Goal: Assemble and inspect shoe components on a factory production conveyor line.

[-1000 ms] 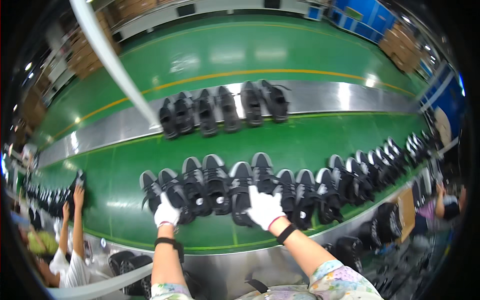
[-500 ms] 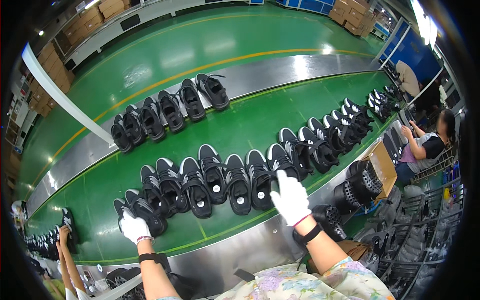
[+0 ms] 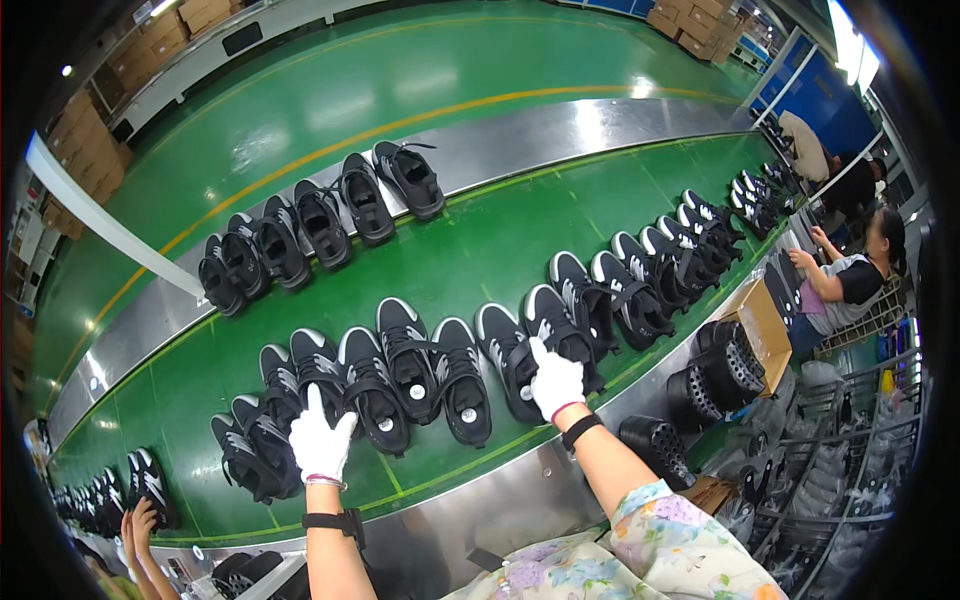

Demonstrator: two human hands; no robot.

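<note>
Black shoes with grey-white trim stand side by side on a green conveyor belt (image 3: 520,245), toes pointing away from me. My left hand (image 3: 320,442), in a white glove, is at the heel of one black shoe (image 3: 318,355) left of the middle. Its index finger is stretched forward and its thumb spread. My right hand (image 3: 557,383), also gloved, lies over the rear of another shoe (image 3: 548,308), index finger extended and the others partly hidden. Between my hands, several shoes show round white stickers inside, such as the middle shoe (image 3: 405,345).
More shoes (image 3: 322,225) stand along the metal ledge (image 3: 590,125) across the belt. Black perforated moulded pieces (image 3: 655,450) and an open carton (image 3: 765,335) are at right. A co-worker (image 3: 850,285) sits farther right; another person's hands (image 3: 140,520) touch shoes at lower left.
My left hand has moved right, from the leftmost shoes to one nearer the middle. My right hand has shifted one shoe over, onto its rear. The view has shifted slightly.
</note>
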